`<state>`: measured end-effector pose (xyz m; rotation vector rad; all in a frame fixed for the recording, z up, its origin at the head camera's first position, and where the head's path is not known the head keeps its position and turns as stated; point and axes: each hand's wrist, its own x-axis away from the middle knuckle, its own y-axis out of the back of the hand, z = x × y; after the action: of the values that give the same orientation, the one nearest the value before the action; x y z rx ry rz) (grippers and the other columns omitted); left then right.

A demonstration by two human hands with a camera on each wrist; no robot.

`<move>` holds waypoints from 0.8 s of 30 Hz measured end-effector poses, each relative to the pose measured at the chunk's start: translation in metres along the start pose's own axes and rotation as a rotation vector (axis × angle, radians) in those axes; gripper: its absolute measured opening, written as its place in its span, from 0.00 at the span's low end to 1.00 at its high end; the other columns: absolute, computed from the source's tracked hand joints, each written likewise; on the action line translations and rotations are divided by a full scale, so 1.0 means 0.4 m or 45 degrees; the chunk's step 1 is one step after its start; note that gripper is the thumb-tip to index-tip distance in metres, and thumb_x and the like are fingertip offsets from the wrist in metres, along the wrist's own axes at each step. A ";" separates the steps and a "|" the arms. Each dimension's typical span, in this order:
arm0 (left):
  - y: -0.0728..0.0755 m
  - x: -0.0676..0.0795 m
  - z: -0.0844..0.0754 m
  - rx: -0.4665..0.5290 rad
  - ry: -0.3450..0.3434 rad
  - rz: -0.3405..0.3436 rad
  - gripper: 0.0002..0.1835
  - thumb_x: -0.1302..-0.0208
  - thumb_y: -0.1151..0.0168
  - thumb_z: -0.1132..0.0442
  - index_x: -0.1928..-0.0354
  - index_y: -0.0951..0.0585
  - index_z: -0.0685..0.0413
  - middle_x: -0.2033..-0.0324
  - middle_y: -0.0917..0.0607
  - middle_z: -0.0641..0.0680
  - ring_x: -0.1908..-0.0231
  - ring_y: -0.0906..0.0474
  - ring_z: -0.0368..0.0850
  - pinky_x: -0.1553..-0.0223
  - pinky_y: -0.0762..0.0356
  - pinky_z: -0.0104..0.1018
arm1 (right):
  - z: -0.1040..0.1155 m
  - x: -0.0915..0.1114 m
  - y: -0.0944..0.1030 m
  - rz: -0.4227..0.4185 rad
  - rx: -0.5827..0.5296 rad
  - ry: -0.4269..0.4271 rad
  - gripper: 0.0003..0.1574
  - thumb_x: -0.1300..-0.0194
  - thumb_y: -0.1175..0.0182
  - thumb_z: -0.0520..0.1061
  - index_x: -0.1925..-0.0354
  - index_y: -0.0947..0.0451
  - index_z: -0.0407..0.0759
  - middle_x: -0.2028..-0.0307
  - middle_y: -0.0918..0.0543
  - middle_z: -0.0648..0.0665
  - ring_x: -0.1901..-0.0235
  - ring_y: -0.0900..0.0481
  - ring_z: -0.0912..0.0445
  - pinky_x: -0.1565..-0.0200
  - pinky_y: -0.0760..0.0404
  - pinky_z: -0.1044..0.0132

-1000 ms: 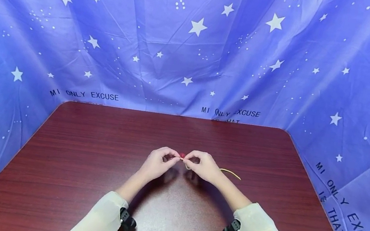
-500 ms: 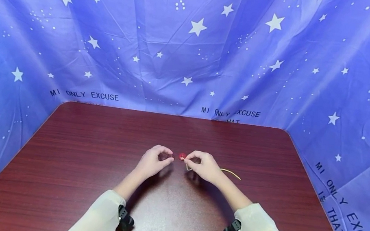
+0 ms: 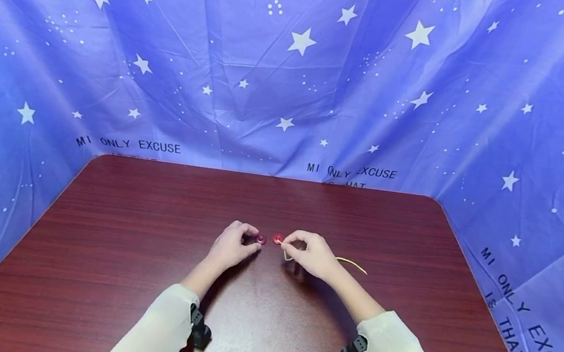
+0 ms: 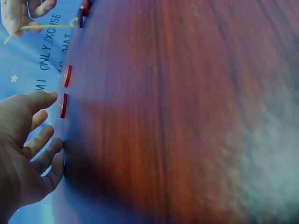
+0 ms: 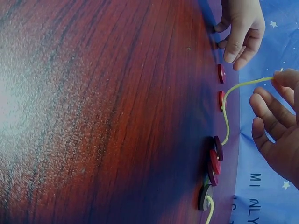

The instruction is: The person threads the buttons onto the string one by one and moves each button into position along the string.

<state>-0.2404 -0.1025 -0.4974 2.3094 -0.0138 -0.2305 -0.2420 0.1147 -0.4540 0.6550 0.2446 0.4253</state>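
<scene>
My right hand [image 3: 310,253] pinches a yellow cord [image 5: 247,83] near its end, between thumb and fingertip. Several buttons [image 5: 214,161], dark red and red, are strung along that cord below the hand in the right wrist view. A loose red button [image 3: 278,238] lies on the table just left of the right fingertips, and the cord overlaps it in the right wrist view. Left of it lies a purplish-red button [image 3: 261,239]. My left hand [image 4: 30,149] is beside that button with thumb and fingers spread apart, holding nothing.
The dark red wooden table [image 3: 142,264] has a glossy patch at its near middle. A yellow cord tail [image 3: 354,265] lies behind the right wrist. Blue curtains [image 3: 255,70] with white stars hang around the table's back and sides. A dark greenish button [image 5: 204,198] is on the cord.
My left fingers have let go beside the right fingertips and drawn back left. The purplish-red button now shows on the table by them. The right hand stays nearly still, pinching the cord.
</scene>
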 end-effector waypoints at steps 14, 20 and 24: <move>-0.020 -0.020 -0.009 -0.164 0.168 0.057 0.23 0.48 0.33 0.48 0.48 0.21 0.41 0.55 0.23 0.53 0.53 0.27 0.50 0.62 0.27 0.47 | -0.005 -0.002 -0.003 0.011 0.003 -0.027 0.11 0.37 0.40 0.48 0.64 0.19 0.41 0.71 0.16 0.44 0.76 0.25 0.61 0.71 0.27 0.71; -0.024 -0.019 -0.012 -0.201 0.188 0.086 0.19 0.45 0.34 0.47 0.51 0.19 0.38 0.56 0.25 0.52 0.55 0.29 0.49 0.63 0.28 0.45 | -0.004 -0.003 -0.004 0.027 -0.007 -0.034 0.12 0.37 0.40 0.48 0.63 0.19 0.40 0.70 0.16 0.43 0.76 0.24 0.61 0.72 0.27 0.71; -0.023 -0.018 -0.012 -0.191 0.187 0.077 0.17 0.46 0.34 0.47 0.54 0.18 0.39 0.57 0.24 0.51 0.55 0.29 0.49 0.62 0.28 0.45 | -0.004 -0.003 -0.005 0.029 -0.010 -0.035 0.12 0.37 0.40 0.48 0.63 0.18 0.40 0.71 0.16 0.44 0.76 0.24 0.62 0.72 0.27 0.71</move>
<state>-0.2470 -0.0921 -0.4999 2.1674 0.0076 -0.0298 -0.2431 0.1136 -0.4564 0.6563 0.2096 0.4389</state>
